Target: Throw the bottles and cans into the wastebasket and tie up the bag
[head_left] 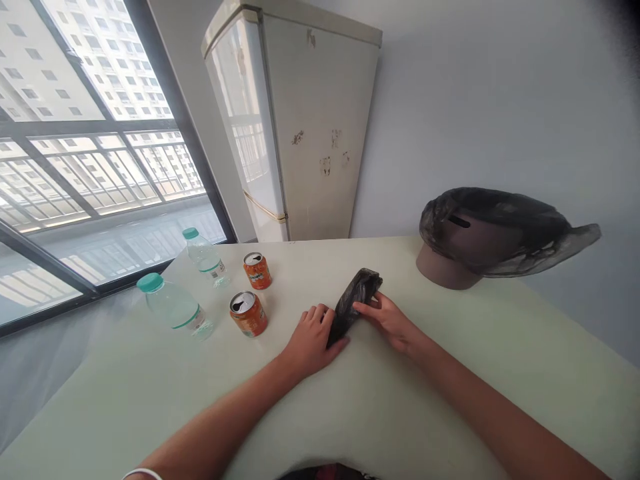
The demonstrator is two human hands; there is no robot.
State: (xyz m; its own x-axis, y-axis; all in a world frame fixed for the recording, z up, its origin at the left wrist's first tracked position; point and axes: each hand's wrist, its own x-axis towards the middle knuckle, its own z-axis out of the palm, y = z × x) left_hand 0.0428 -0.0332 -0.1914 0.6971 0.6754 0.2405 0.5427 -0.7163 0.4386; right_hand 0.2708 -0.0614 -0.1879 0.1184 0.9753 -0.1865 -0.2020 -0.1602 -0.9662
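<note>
On the pale table lies a folded black plastic bag (356, 298), narrow and slanting away to the right. My left hand (314, 337) rests at its near end, with the fingers bent along its left side and the thumb across the bottom. At the bag's right edge, nearer its far end, my right hand (387, 318) pinches the plastic between thumb and fingers. Left of my left hand stand two orange drink cans, the nearer can (249, 314) and the farther can (257, 270), both opened.
Two clear bottles with green caps, a nearer bottle (175, 307) and a farther bottle (205, 257), stand at the table's left. A brown bin (445, 268) lined with a black bag is at the back right. Behind the table (350, 413) rises a worn white fridge (320, 113).
</note>
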